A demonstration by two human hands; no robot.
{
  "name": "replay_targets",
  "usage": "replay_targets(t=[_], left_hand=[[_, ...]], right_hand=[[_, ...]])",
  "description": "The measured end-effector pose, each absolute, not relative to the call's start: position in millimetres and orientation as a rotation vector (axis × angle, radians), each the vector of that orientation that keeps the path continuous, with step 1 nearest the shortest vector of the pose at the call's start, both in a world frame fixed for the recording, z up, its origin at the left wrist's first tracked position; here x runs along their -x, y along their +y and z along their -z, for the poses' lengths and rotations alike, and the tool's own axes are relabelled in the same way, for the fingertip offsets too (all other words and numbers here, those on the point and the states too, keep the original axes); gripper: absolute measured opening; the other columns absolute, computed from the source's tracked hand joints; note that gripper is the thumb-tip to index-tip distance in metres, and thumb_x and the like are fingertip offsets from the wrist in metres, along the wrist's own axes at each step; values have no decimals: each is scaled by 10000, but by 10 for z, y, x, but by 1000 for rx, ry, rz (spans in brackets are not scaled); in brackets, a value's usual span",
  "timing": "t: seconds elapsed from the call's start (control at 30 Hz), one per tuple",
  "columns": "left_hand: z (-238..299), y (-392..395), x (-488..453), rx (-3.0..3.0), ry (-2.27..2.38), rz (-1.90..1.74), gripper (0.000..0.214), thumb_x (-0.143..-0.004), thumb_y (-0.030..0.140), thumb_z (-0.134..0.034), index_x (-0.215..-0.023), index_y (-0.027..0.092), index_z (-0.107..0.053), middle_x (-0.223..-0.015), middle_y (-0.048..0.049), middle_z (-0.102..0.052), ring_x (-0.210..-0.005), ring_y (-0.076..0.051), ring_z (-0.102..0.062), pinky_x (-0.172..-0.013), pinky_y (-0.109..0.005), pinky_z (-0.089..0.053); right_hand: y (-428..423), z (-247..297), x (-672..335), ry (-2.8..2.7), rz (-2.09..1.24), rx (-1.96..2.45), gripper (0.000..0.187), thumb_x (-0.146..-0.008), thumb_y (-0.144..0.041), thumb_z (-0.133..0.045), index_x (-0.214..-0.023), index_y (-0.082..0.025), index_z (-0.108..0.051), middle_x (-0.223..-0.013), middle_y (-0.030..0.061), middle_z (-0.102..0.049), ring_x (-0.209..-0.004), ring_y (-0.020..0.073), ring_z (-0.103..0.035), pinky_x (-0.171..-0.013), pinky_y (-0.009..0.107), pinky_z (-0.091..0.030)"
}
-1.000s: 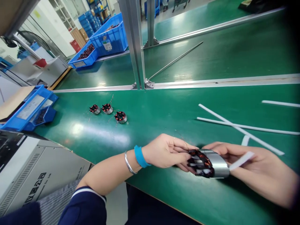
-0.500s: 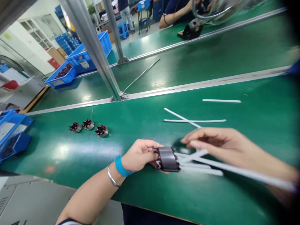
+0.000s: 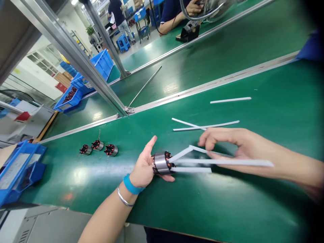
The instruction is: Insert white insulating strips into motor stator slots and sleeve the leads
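My left hand [image 3: 143, 170] supports a motor stator [image 3: 161, 163] with a grey steel ring and copper windings, its thumb raised off the ring and fingers underneath. Several white strips [image 3: 194, 170] stick out of the stator's right side. One of them, a bent white strip [image 3: 181, 154], kinks upward and runs to the fingertips of my right hand [image 3: 230, 143], which pinch it. A long straight strip [image 3: 243, 163] passes in front of the right palm. Beyond my right hand, two crossed white strips [image 3: 220, 124] lie on the green bench.
Three more stators [image 3: 97, 145] sit on the bench at left. Blue bins [image 3: 32, 168] stand at the left edge. A metal upright [image 3: 101, 81] and rail [image 3: 177, 98] cross behind, with a thin rod [image 3: 145, 86] beyond. Another white strip [image 3: 230, 100] lies further back. A co-worker's arm [image 3: 172, 25] shows across the bench.
My left thumb has lifted off the stator, which now sits a little further left. The strip at my right fingertips has become bent between stator and hand. The view has tilted.
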State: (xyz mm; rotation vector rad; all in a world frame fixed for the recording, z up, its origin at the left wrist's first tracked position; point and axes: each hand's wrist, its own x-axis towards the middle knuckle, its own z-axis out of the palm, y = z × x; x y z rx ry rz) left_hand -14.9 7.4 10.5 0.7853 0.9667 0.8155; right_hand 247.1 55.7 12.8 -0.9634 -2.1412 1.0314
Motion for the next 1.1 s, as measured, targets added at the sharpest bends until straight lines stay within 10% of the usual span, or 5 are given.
replay_targets(t=[0.17,0.67,1.1], left_hand=[[-36,70,76,-766,981,-760,459,-593,199,-844,-1020,114,-699,-796,-67,-722,-662,-204,-697,-538,-319,-614],[6,-38,-36,-921,966,-667,555,-724,343,-780,-1203,103,-634,-883,-114,-730,-689,-198,-724,-591,-245,-561],[141,-69,-77,-993,1089,-814,130,-646,128,-721,-742,122,-634,-627,-4,-634,-549,-83,-587,-537,-185,-469]], right_hand=[[393,-300,-2307,-2036,-1289,912,247,-830,-396,-568,-676,-209,-615,-648,10,-594,-566,141,-519,-538,257,-401],[216,-45,-2054,-1748,-1517,1140,104,-671,-267,-590,-597,-200,-563,-543,-31,-551,-513,114,-451,-496,232,-355],[216,143,-2056,-1884,-1410,1069,277,-757,-336,-641,-529,-226,-531,-772,42,-684,-692,220,-637,-653,319,-497]])
